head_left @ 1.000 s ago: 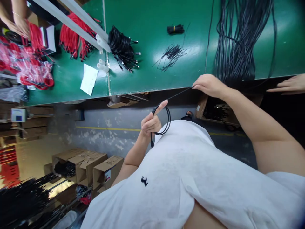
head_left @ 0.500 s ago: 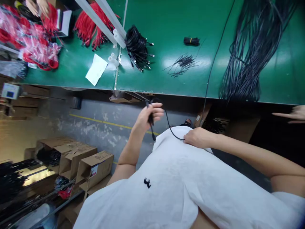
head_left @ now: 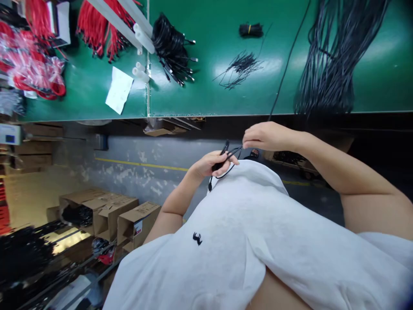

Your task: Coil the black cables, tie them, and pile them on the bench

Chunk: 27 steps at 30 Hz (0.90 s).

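Observation:
My left hand point(head_left: 215, 164) is closed around a thin black cable point(head_left: 232, 151), bunched in loops, in front of my white shirt. One end with a dark plug point(head_left: 210, 187) hangs below that hand. My right hand point(head_left: 265, 136) pinches the same cable at the right end of the loops, its fingertips close together. Both hands are just off the near edge of the green table point(head_left: 193, 101). On the table beyond lie a pile of thin black ties point(head_left: 243, 64) and a small black bundle with a yellow band point(head_left: 251, 30).
A coiled bunch of black cables point(head_left: 171, 47) with metal plugs lies beside white tubes. Long black cables point(head_left: 329, 73) drape over the table at right. Red cables point(head_left: 103, 30), bagged red coils point(head_left: 38, 77) and a paper point(head_left: 119, 90) are at left. Cardboard boxes point(head_left: 138, 224) stand lower left.
My right hand has risen from my shirt toward the table edge, onto the cable by my left hand. My left hand has moved right and slightly down. Another person's hand at right is gone.

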Each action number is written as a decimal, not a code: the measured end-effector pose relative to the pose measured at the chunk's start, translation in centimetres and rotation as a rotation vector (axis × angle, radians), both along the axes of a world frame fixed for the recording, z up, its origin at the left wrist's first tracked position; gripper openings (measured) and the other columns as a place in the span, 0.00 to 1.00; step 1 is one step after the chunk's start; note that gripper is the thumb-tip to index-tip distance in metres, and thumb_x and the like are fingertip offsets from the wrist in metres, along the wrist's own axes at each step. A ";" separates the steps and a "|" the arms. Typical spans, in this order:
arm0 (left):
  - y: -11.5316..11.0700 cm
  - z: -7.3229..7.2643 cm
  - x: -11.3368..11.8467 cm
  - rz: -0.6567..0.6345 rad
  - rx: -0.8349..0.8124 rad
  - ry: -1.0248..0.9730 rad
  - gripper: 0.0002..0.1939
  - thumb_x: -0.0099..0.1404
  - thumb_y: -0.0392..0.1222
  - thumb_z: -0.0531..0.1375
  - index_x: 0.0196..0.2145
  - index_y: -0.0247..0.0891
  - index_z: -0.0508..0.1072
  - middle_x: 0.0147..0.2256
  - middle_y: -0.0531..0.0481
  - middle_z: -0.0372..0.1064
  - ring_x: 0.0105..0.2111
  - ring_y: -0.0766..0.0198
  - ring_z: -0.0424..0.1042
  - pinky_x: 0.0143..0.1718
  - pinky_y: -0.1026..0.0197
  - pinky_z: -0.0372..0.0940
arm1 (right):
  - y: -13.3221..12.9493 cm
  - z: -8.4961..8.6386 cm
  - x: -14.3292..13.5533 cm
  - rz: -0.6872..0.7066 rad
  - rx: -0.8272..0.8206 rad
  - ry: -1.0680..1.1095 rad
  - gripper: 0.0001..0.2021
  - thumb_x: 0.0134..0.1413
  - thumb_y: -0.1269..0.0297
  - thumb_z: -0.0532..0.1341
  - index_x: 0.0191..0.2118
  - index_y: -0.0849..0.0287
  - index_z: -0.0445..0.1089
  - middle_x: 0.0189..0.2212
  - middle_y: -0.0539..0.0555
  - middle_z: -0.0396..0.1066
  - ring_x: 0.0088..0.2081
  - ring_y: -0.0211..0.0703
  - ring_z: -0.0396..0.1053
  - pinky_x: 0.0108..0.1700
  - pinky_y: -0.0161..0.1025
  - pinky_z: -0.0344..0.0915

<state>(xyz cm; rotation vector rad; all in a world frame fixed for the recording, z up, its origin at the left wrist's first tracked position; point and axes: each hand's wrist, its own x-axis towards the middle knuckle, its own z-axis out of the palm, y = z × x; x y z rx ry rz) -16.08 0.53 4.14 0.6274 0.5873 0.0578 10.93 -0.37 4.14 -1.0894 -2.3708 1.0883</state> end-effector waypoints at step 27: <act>-1.7 0.6 0.9 0.014 0.014 -0.033 0.20 0.60 0.49 0.67 0.42 0.29 0.77 0.19 0.49 0.70 0.17 0.68 0.68 0.21 0.67 0.65 | -0.4 0.4 -1.0 -0.033 0.166 0.053 0.21 0.68 0.52 0.50 0.35 0.59 0.74 0.32 0.55 0.73 0.35 0.41 0.68 0.37 0.36 0.57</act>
